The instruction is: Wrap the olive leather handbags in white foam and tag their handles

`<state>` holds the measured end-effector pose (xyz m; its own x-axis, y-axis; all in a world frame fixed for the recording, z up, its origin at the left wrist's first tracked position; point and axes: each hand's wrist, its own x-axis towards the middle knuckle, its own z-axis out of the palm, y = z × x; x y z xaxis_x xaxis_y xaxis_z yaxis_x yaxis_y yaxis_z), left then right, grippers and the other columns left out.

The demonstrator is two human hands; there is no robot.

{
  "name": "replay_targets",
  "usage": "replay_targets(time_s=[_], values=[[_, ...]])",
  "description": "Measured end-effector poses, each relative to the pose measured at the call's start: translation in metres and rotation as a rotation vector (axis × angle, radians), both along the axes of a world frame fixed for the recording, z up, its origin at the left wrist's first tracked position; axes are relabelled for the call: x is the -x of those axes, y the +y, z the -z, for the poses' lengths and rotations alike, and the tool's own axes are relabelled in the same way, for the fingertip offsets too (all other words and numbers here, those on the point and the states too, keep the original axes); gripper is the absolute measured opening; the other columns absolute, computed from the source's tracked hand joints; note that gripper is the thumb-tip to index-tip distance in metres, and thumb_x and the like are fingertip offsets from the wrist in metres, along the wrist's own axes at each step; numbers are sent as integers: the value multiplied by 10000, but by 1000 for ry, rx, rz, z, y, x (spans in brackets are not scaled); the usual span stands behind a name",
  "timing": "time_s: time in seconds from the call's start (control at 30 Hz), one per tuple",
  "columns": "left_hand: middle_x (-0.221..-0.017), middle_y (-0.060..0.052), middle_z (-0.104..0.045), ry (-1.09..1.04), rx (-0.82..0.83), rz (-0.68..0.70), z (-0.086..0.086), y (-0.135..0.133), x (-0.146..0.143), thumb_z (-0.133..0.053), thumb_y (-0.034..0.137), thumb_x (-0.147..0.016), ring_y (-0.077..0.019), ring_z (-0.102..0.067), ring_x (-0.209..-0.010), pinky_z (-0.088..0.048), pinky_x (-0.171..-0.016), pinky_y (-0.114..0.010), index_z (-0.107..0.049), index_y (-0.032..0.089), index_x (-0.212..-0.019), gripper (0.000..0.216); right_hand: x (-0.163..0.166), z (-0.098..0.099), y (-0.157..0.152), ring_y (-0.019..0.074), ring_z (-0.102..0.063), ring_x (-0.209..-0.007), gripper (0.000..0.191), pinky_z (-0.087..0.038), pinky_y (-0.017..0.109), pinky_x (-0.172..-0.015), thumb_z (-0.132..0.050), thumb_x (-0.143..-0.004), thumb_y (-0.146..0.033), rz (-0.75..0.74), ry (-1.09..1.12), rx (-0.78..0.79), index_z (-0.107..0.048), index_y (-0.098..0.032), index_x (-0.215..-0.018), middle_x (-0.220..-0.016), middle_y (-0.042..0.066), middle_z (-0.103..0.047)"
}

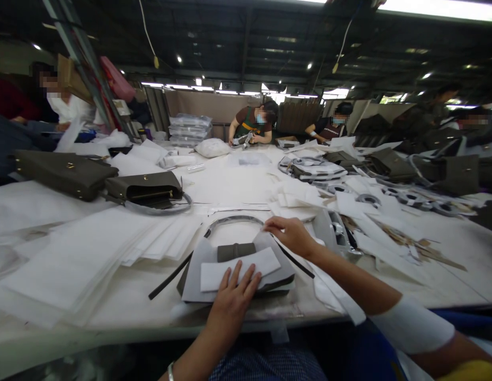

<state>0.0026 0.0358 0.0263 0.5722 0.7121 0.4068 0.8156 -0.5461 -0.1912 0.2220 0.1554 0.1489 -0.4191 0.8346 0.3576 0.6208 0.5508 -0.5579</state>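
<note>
A dark olive handbag (234,251) lies flat on the white worktable (142,296) in front of me, wrapped in grey sheet material (198,272). A white paper strip (240,269) lies across it. My left hand (233,296) presses flat on the strip and the bag's near edge, fingers spread. My right hand (291,235) reaches to the bag's far right corner and pinches the wrapped curved handle (233,220) there. A thin black strap (172,278) trails out to the left.
Stacks of white sheets (82,254) cover the table's left. Two finished olive bags (65,172) (146,188) lie at far left. Wrapped handles and paper scraps (388,211) litter the right. Other people work at the table's far side and left edge.
</note>
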Motion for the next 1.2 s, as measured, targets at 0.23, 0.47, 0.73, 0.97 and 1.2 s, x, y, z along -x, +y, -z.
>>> replay_targets(time_s=[0.23, 0.47, 0.73, 0.97, 1.2], values=[[-1576, 26, -349, -55, 92, 2, -8, -2, 0, -409, 6, -843, -293, -272, -1456, -331, -1132, -466, -374, 269, -1493, 702, -13, 67, -91, 186, -719, -980, 236, -567, 340, -932, -474, -978, -154, -203, -115, -395, -665, -217, -1102, -1028, 55, -764], [-1591, 32, -315, -69, 123, -18, -10, -6, -4, -408, -4, -838, -297, -235, -1471, -310, -1150, -487, -292, 291, -1526, 758, -20, 110, -109, 209, -655, -1150, 236, -522, 433, -1041, -544, -941, -83, -223, -85, -599, -637, -159, -1144, -1163, 94, -728], [-1592, -77, -309, 26, 177, 58, -26, -10, -13, -466, 103, -868, -282, -247, -1471, -214, -1181, -538, -298, 211, -1525, 687, -26, 134, -109, 195, -617, -1205, 347, -485, 447, -1069, -536, -950, -96, -231, -6, -565, -604, -205, -1273, -1226, 90, -700], [-1552, -58, -388, -130, 181, 91, -23, -14, -25, -540, 335, -920, -272, -315, -1444, -134, -1202, -544, -301, 244, -1524, 656, -24, 125, -118, 212, -644, -1156, 323, -496, 457, -1044, -522, -940, -121, -224, 57, -546, -633, -205, -1232, -1160, 97, -727], [-1486, 1, -481, -221, 98, 46, -3, -9, -29, -480, 388, -985, -223, -366, -1420, -126, -1210, -518, -351, 323, -1493, 528, -12, 62, -84, 194, -692, -960, 170, -532, 362, -973, -539, -952, -217, -178, 31, -344, -703, -220, -1001, -939, 60, -753]])
